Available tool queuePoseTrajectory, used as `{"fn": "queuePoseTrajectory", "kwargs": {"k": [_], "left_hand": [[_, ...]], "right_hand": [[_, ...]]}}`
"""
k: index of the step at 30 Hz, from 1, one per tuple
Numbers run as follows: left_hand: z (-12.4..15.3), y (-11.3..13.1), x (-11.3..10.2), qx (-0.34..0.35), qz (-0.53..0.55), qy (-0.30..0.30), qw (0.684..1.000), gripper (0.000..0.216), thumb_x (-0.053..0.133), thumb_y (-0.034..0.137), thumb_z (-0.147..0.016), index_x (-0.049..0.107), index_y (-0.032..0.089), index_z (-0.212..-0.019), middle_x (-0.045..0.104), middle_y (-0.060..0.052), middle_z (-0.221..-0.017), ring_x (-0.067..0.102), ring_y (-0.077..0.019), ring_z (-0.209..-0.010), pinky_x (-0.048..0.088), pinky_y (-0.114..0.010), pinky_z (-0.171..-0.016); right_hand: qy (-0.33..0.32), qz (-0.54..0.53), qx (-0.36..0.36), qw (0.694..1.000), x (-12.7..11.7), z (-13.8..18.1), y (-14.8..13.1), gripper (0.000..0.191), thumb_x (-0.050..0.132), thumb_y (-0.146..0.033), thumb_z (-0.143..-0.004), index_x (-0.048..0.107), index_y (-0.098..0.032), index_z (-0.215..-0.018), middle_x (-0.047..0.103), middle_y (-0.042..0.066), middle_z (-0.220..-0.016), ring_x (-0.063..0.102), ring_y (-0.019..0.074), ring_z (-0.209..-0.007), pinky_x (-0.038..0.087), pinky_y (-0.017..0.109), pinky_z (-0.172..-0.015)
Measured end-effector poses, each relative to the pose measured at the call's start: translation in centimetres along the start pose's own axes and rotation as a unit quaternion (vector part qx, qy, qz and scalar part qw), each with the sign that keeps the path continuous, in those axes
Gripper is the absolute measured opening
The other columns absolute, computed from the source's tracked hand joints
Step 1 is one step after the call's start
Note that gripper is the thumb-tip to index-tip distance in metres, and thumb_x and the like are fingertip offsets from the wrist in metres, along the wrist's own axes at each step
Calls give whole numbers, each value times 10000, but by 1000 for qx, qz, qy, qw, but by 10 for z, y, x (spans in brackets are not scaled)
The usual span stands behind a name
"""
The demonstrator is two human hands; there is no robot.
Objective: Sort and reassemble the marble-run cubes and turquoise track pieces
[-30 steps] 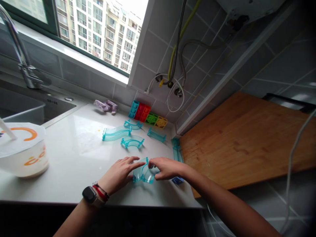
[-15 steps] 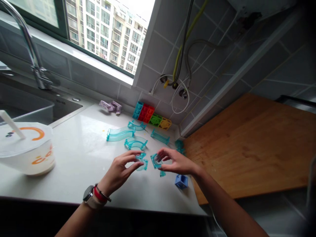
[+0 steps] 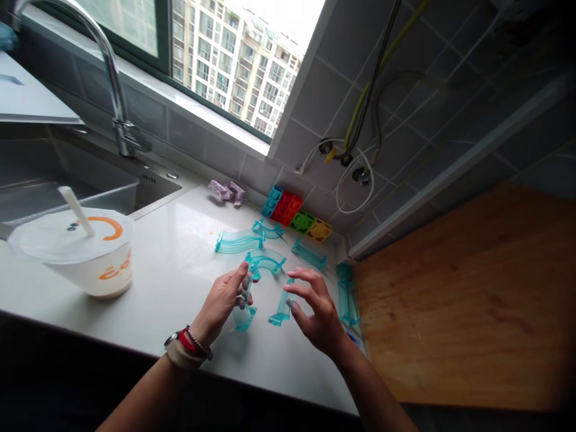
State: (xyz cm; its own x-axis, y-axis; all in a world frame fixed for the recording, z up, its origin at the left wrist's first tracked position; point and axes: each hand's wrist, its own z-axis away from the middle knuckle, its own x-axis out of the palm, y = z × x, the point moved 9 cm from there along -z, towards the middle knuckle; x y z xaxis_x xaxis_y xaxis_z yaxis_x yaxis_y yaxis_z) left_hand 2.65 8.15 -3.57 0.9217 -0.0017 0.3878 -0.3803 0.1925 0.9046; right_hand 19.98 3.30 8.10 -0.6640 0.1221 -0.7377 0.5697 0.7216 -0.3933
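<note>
My left hand (image 3: 224,303) and my right hand (image 3: 315,312) are over the white counter (image 3: 171,282), each gripping one clear teal track piece. The left hand's piece (image 3: 244,313) hangs from thumb and fingers. The right hand's piece (image 3: 282,306) is pinched at its upper end. The two pieces are apart, with a small gap between them. Just beyond the hands lie more teal track pieces: a curved one (image 3: 265,262), a wavy one (image 3: 238,240) and a straight one (image 3: 308,254).
Coloured blocks (image 3: 294,214) line the tiled wall. A lidded cup with a straw (image 3: 85,249) stands at left beside the sink (image 3: 54,180) and tap (image 3: 117,102). A wooden board (image 3: 463,288) lies at right, with teal pieces (image 3: 348,297) along its edge.
The curved teal piece that lay joined under both hands has been lifted and now is two separate pieces, one in each hand. The view has shifted to the left.
</note>
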Motion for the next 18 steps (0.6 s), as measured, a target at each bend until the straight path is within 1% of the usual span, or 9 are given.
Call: {"fn": "queuePoseTrajectory", "kwargs": {"k": [2, 4, 6, 8, 10, 13, 18], "left_hand": [[1, -3, 3, -23, -1, -13, 1000, 573, 605, 715, -889, 552, 161, -757, 605, -16, -864, 603, -100, -542, 409, -200, -468], [3, -9, 7, -53, 0, -30, 998, 561, 587, 721, -894, 549, 171, -790, 574, 0, -817, 596, -107, -540, 403, -197, -468], [5, -14, 11, -78, 4, -48, 996, 537, 589, 710, -895, 548, 180, -822, 548, 11, -802, 585, -107, -545, 386, -190, -462], [7, -19, 15, -91, 14, -65, 994, 500, 599, 684, -901, 546, 189, -850, 544, 11, -834, 577, -103, -561, 373, -185, -460], [8, -22, 18, -96, 20, -72, 993, 472, 599, 665, -909, 542, 198, -867, 541, 11, -865, 574, -101, -577, 368, -183, -462], [10, -26, 22, -104, 21, -79, 991, 466, 594, 665, -912, 530, 206, -863, 525, 19, -849, 574, -103, -583, 346, -177, -448], [17, -27, 28, -112, 26, -95, 989, 462, 636, 652, -894, 567, 196, -870, 530, 14, -852, 580, -103, -583, 337, -171, -424]], "right_hand": [[-3, 37, -56, 998, 4, 1, -17, 450, 580, -10, -917, 666, -296, -1254, 623, 84, -1393, 537, 278, -1380, 395, 576, -1186], [-15, 58, -95, 994, 10, 3, -31, 466, 576, 6, -919, 666, -297, -1261, 618, 83, -1423, 528, 277, -1400, 410, 569, -1185], [-28, 74, -126, 989, 15, 5, -41, 446, 594, -8, -929, 671, -289, -1267, 625, 84, -1433, 524, 279, -1412, 430, 553, -1177], [-32, 85, -147, 985, 17, 6, -47, 415, 620, -34, -939, 676, -281, -1268, 647, 86, -1414, 525, 285, -1414, 425, 554, -1182], [-27, 93, -156, 983, 18, 7, -50, 398, 629, -50, -945, 680, -282, -1265, 664, 82, -1395, 526, 290, -1414, 393, 578, -1201], [-20, 103, -158, 982, 19, 8, -49, 392, 628, -60, -950, 682, -293, -1261, 671, 72, -1388, 533, 291, -1410, 351, 611, -1223], [-6, 93, -152, 984, 17, 12, -46, 402, 645, -42, -935, 672, -279, -1259, 667, 88, -1372, 563, 289, -1386, 404, 589, -1199]]}}
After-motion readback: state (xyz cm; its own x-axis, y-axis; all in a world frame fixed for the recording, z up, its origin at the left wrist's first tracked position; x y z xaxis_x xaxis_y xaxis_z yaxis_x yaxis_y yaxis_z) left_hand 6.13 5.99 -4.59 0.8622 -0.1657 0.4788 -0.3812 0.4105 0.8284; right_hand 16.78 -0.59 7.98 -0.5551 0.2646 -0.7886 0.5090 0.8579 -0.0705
